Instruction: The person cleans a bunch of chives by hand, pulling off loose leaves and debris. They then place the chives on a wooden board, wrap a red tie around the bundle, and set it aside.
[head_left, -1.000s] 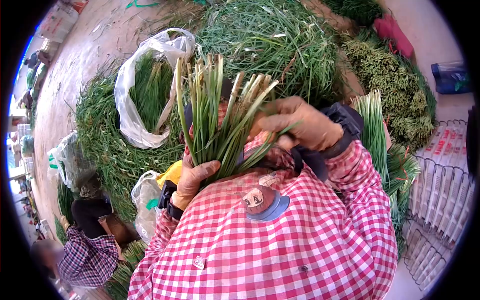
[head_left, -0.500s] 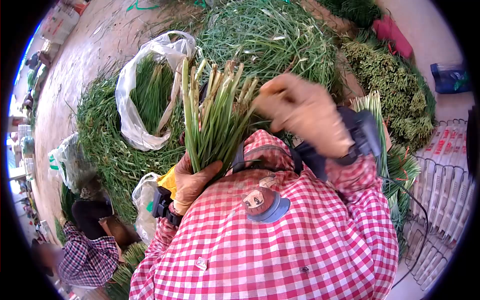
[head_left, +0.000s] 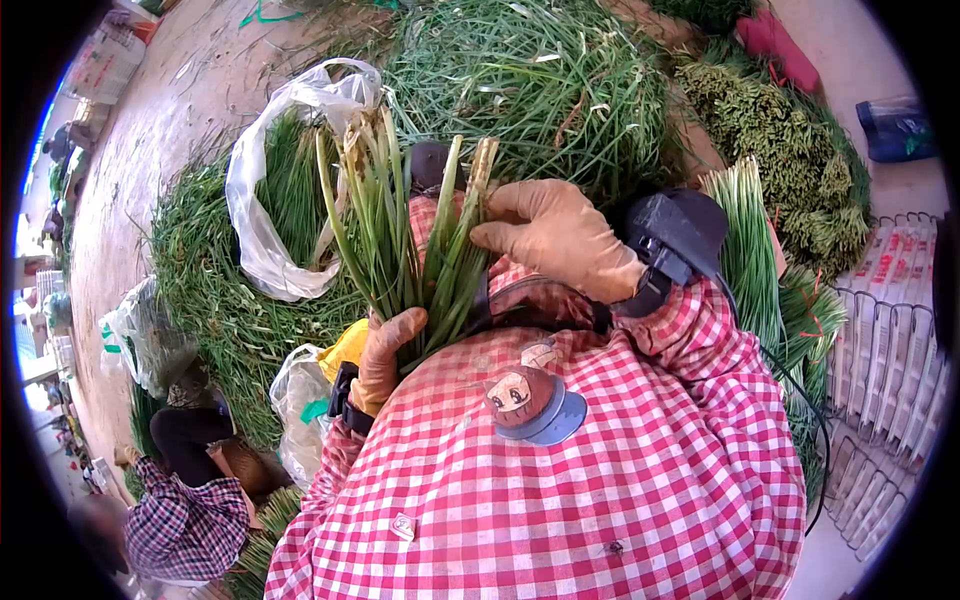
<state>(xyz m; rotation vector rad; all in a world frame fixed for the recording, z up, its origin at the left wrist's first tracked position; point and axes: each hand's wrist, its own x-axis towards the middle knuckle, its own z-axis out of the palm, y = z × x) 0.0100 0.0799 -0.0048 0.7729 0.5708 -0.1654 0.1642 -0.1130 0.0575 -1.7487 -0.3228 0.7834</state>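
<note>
My gloved left hand (head_left: 388,355) is closed around the lower part of a bunch of green leafy stems (head_left: 405,255), which looks like chives. Their pale cut ends point up and away from me, fanned into a few clumps with some brown, withered bits. My gloved right hand (head_left: 560,235) pinches at the upper part of the right-hand clump, thumb and forefinger against the stems. Beyond the bunch, a large heap of loose green leaves (head_left: 530,90) covers the floor. A white plastic bag (head_left: 255,220) lies open around more greens at the left.
Bundled stems (head_left: 745,220) stand close on my right, with a stack of bundles (head_left: 770,150) behind. White crates or racks (head_left: 880,330) are at far right. A cable (head_left: 822,440) hangs beside my right arm. Another person in a checked shirt (head_left: 185,525) sits at lower left.
My right hand, blurred and apart from the stems before, has come left onto the bunch's right clump. The bunch has spread into separate clumps, and my left hand has shifted slightly.
</note>
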